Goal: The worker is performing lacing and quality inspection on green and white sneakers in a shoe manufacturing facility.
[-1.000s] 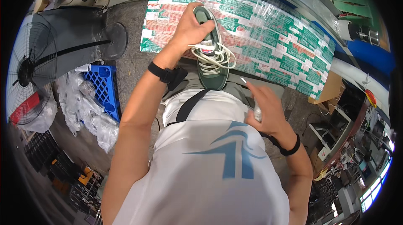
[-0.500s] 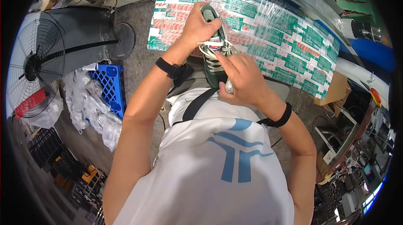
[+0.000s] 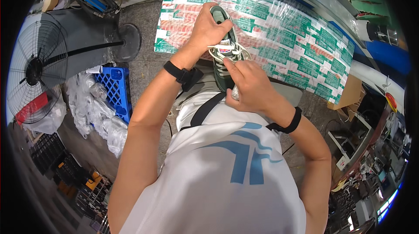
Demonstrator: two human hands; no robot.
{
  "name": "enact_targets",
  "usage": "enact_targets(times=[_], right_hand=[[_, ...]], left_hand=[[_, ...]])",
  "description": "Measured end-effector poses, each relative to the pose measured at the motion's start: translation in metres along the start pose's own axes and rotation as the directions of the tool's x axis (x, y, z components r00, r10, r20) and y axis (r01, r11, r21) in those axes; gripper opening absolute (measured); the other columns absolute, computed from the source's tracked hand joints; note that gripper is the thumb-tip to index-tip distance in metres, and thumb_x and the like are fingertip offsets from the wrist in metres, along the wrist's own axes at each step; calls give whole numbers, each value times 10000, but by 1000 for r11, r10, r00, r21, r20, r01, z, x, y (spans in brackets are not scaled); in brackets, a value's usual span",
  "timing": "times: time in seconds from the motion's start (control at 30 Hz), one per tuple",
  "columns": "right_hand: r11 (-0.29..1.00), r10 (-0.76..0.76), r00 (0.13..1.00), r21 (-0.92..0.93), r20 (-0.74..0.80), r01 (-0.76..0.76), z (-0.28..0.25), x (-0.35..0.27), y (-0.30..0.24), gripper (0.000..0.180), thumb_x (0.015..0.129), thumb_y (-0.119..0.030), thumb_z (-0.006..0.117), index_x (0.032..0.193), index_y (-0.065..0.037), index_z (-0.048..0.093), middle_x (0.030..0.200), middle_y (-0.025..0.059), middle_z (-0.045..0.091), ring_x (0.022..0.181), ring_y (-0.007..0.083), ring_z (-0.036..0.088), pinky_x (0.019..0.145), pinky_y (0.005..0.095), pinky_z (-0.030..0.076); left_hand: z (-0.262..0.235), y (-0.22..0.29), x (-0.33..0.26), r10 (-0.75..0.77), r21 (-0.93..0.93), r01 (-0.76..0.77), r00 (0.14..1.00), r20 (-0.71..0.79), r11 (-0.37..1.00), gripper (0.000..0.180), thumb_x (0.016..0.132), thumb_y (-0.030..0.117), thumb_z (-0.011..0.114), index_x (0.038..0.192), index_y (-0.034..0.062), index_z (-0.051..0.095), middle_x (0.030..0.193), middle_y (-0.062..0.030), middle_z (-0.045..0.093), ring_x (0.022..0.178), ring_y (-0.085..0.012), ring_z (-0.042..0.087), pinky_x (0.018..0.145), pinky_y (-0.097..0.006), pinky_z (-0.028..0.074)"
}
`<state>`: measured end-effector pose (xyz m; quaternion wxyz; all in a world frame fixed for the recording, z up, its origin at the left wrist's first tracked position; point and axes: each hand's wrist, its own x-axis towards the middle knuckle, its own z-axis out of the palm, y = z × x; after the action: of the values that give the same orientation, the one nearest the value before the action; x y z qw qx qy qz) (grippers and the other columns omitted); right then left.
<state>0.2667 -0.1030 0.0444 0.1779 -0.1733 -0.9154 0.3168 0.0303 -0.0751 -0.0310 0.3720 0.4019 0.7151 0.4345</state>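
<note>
A dark green sneaker (image 3: 223, 82) with pale laces lies in front of me, its heel pointing away and its toe toward my body. My left hand (image 3: 208, 29) grips the heel end, with the thumb over the collar. Loose cream laces (image 3: 240, 51) loop across the tongue. My right hand (image 3: 253, 85) is closed around a small whitish wad (image 3: 235, 92), which mostly hides inside the fingers; cloth or paper, I cannot tell. Its index finger rests at the laces on the shoe's right side.
Beyond the shoe stands a work surface (image 3: 288, 37) covered in green-and-white printed tape under clear film. A black fan (image 3: 34, 70), a blue plastic crate (image 3: 115, 92) and clear plastic bags (image 3: 94, 107) are at the left. On the right are a cardboard box (image 3: 349, 92) and cluttered equipment.
Both hands and the shoe have shifted very slightly. My right index finger has moved a little down along the laces. Both grips stay the same.
</note>
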Motion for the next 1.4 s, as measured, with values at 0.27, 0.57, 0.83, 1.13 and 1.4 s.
enact_targets(times=[0.27,0.57,0.83,1.13,1.4], right_hand=[[945,-79,996,322,39,63,28,12,-28,725,749,-195,812,1408,72,671,1031,199,649,953,408,678,862,479,579],[933,356,907,143,-224,-331,-31,-57,57,784,811,-137,766,1560,13,585,1181,223,688,1050,444,655,930,523,550],[846,306,836,-272,-455,-458,-36,-88,168,803,820,-184,755,1548,96,568,1148,213,644,1024,413,634,944,523,534],[839,221,829,-334,-514,-430,-27,-78,179,863,801,-222,751,1581,96,562,1115,189,655,983,381,635,884,513,525],[838,259,839,-321,-479,-441,-30,-81,176,811,840,-261,749,1556,89,597,1114,178,680,970,355,659,874,500,543]], left_hand=[[-15,19,-1,-100,57,97,993,57,994,877,910,345,920,1510,-107,468,1247,-238,733,1141,-317,743,1012,-448,594],[15,6,-85,113,53,-106,984,-141,993,1022,786,265,1020,1586,-32,458,1439,-256,570,1318,-409,606,1155,-506,505],[-49,21,-47,-308,-453,249,949,-61,856,854,868,-61,788,1658,-24,465,1366,-130,723,1156,-230,745,1003,-351,615],[-131,210,200,280,163,-313,940,196,936,813,700,-14,779,1509,-9,705,1348,-95,751,1224,-184,687,1092,-298,524],[-142,288,311,234,97,-281,913,333,955,874,752,44,707,1610,-71,590,1353,-89,754,1146,-149,712,1060,-282,545]])
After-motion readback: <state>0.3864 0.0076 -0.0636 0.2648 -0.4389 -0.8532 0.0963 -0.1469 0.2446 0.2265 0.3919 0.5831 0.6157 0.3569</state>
